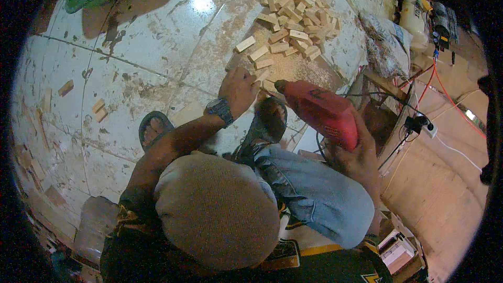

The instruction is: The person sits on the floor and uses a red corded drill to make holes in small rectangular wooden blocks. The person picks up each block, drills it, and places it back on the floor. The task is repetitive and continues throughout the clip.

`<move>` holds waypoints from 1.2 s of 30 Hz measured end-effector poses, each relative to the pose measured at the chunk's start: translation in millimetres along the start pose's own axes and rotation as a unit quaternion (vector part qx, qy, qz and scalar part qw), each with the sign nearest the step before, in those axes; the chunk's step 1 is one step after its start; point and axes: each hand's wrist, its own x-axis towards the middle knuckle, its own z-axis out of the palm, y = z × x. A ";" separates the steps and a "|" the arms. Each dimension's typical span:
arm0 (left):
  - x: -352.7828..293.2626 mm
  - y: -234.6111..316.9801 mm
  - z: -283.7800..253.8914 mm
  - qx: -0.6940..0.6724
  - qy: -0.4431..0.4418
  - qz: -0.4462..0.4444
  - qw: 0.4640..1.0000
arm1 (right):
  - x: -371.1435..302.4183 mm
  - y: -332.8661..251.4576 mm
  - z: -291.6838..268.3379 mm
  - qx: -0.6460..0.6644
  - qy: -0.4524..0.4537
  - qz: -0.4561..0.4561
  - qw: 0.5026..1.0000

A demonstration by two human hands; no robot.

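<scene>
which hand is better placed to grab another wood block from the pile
Left, probably. The left hand rests on the floor beside the pile of wood blocks, while the right hand grips the red drill.

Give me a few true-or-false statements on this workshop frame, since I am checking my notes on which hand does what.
1. The right hand grips a red power drill. True.
2. The left hand wears a wristwatch. True.
3. The pile of small wooden blocks lies in a green tray. False: it lies loose on the tiled floor.
4. The drill is blue. False: it is red.
5. The left hand rests down by the drill's tip. True.
</scene>
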 end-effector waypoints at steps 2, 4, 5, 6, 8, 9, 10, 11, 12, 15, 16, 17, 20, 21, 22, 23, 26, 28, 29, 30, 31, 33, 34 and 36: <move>0.5 -0.4 1.2 -0.023 -0.006 -0.012 1.000 | -1.3 1.9 0.2 0.025 -0.007 0.026 0.999; 1.2 -1.0 2.5 -0.033 -0.017 -0.020 0.999 | -0.9 1.2 0.5 0.009 -0.007 0.041 0.999; 1.5 -0.8 3.3 -0.038 -0.023 -0.029 0.999 | -0.1 0.4 0.6 -0.021 -0.004 0.044 0.999; 1.2 -0.7 3.7 -0.033 -0.022 -0.025 0.999 | 0.6 -0.4 1.1 -0.055 -0.007 0.038 0.998; 1.5 -0.7 4.1 -0.017 -0.027 -0.030 0.999 | 1.9 -2.5 0.1 -0.050 -0.013 0.006 0.999; 1.3 -0.9 3.8 -0.015 -0.015 -0.021 1.000 | 2.1 -3.3 0.3 -0.029 -0.006 -0.009 1.000; 1.0 -0.8 3.7 -0.012 -0.012 -0.017 1.000 | 2.4 -3.8 0.4 -0.038 -0.010 0.007 0.999; 0.8 -1.4 3.0 -0.012 -0.012 -0.011 1.000 | 2.7 -4.0 1.0 -0.026 -0.001 0.027 0.999; 0.7 -1.9 2.4 0.005 0.006 0.031 1.000 | 3.1 -4.0 1.7 -0.014 0.008 0.046 0.999; 1.3 -2.4 2.1 0.002 0.029 0.079 0.996 | 5.8 -3.2 2.6 -0.018 0.001 0.029 0.999; 2.7 -2.1 2.9 -0.024 0.027 0.039 0.999 | 6.9 -3.1 2.3 -0.016 0.000 0.025 1.000; 3.3 -1.8 2.9 -0.048 0.019 0.002 0.999 | 8.2 -2.9 2.3 -0.014 -0.002 0.021 1.000; 3.8 -0.7 1.5 -0.043 0.000 -0.006 0.999 | 9.7 -5.0 1.0 -0.037 -0.006 0.029 0.999; 3.4 -1.0 0.0 -0.026 0.011 0.030 0.999 | 9.9 -6.4 -0.3 -0.049 -0.005 0.034 0.998; 2.4 -1.3 -1.8 -0.004 0.009 0.064 0.998 | 10.3 -7.8 -1.5 -0.060 -0.010 0.033 0.998; 1.7 -0.6 -2.3 0.033 0.018 0.098 0.995 | 10.3 -9.4 -2.9 -0.071 -0.015 0.033 0.997; 2.5 1.7 1.1 -0.016 -0.024 -0.022 0.999 | 13.8 -12.2 -4.1 -0.056 -0.019 0.026 0.998; 2.5 1.3 5.0 -0.028 -0.027 -0.049 0.998 | 20.1 -12.2 -4.6 -0.054 -0.023 0.004 0.998; 2.9 0.3 7.0 -0.032 -0.034 -0.065 0.997 | 24.0 -12.2 -5.0 -0.063 -0.028 -0.015 0.997; 3.4 -1.1 8.6 -0.024 -0.034 -0.047 0.998 | 27.6 -12.4 -5.2 -0.066 -0.028 -0.026 0.997; 4.5 -3.0 9.9 -0.013 -0.039 -0.031 0.999 | 28.6 -13.7 -5.5 -0.094 -0.030 -0.032 0.995; 4.3 -5.0 10.5 -0.007 -0.042 -0.020 0.999 | 30.7 -16.7 -6.4 -0.137 -0.023 -0.030 0.990; 4.3 -5.1 10.1 -0.011 -0.041 -0.025 0.999 | 31.7 -18.3 -6.5 -0.151 -0.026 -0.021 0.988; 3.5 -3.6 7.6 -0.016 -0.037 -0.026 0.999 | 33.9 -20.8 -5.7 -0.179 -0.032 -0.004 0.983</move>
